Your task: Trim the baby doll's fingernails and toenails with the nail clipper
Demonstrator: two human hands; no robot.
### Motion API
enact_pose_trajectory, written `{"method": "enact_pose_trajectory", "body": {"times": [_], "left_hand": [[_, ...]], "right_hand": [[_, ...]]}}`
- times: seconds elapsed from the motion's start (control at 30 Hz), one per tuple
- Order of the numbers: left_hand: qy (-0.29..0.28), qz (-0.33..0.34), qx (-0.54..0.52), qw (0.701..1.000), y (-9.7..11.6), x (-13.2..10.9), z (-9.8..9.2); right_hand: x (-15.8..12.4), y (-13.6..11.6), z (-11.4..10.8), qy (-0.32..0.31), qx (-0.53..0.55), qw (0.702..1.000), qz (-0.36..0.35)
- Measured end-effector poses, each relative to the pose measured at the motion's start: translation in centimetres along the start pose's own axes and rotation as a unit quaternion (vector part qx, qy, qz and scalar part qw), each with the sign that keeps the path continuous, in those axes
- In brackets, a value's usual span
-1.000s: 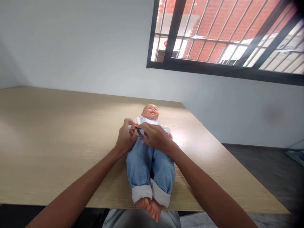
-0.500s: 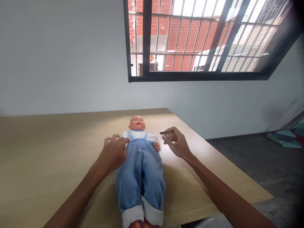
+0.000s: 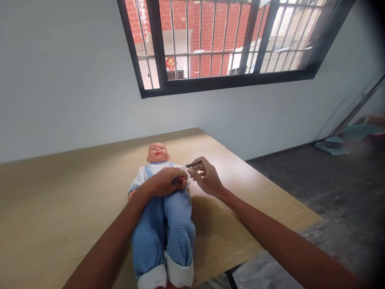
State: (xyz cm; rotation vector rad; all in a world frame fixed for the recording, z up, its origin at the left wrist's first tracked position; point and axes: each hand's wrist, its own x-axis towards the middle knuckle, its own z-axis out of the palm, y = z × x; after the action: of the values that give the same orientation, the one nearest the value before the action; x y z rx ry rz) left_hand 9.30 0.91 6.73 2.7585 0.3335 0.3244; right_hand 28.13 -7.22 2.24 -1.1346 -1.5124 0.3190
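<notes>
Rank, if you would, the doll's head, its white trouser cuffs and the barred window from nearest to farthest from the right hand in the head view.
1. Doll's head: just left of the right hand.
2. White trouser cuffs: at the near edge of the table, toward the person.
3. Barred window: in the wall beyond the table.

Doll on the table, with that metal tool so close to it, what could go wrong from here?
1. The small metal tool pinched in the right hand points toward the left hand gripping the doll by its hand; it could nick those fingers.
2. Its legs reach the near edge of the table, so a tug might slide it off.
</notes>
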Motion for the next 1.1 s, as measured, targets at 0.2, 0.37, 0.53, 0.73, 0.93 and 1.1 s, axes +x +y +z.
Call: {"method": "enact_pose_trajectory", "body": {"times": [0.2,0.37,0.53,0.73,0.93,1.1], "left_hand": [[0.065,-0.009,-0.044,0.997,0.3,-0.7,-0.3],[0.085,-0.012,-0.081,0.993,0.3,-0.7,-0.1],[0.089,-0.012,-0.094,0.992,0.1,-0.8,0.0],[0.092,-0.01,-0.095,0.991,0.2,-0.9,0.0],[0.094,-0.011,-0.092,0.991,0.2,-1.0,0.0],[0.087,-0.011,-0.085,0.992,0.0,-1.0,0.0]], "right_hand": [[-1.0,-0.4,0.4,0.058,-0.035,0.994,-0.086],[-1.7,-0.3,0.5,0.028,-0.113,0.977,-0.179],[-1.6,0.1,0.6,0.001,-0.172,0.959,-0.225],[-1.5,0.1,0.7,-0.01,-0.2,0.951,-0.234],[-1.6,-0.6,0.7,-0.023,-0.192,0.958,-0.21],[-1.5,-1.3,0.7,-0.013,-0.149,0.976,-0.159]]}}
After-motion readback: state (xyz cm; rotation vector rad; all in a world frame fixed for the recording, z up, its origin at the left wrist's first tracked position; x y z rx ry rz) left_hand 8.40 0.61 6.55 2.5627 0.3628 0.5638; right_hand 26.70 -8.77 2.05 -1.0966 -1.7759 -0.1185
